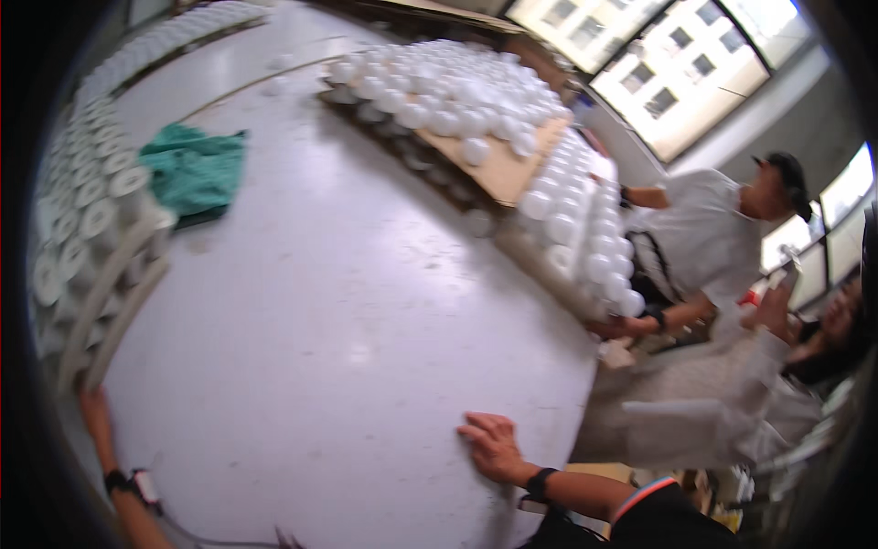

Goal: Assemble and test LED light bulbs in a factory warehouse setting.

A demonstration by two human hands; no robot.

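Note:
At the far left, my left hand (95,407) meets the near end of a tray (128,265) stacked with white cup-like pieces (99,220); its fingers are mostly hidden there. My right hand (496,448) lies on the white table (347,366), fingers spread and slightly bent, holding nothing. Beyond the cup-like pieces lies a crumpled green cloth (194,169). White round bulb-like pieces (448,87) crowd a brown board (512,174) across the table. A second tray (549,265) next to it bears rows of similar white round pieces (572,206).
To the right, a person in a white shirt (700,238) has a hand (626,328) at the near end of the second tray. Closer stands another person in pale clothes (704,403), one hand (777,306) raised. More white pieces (174,41) line the far left. A cable (219,543) runs along the near edge.

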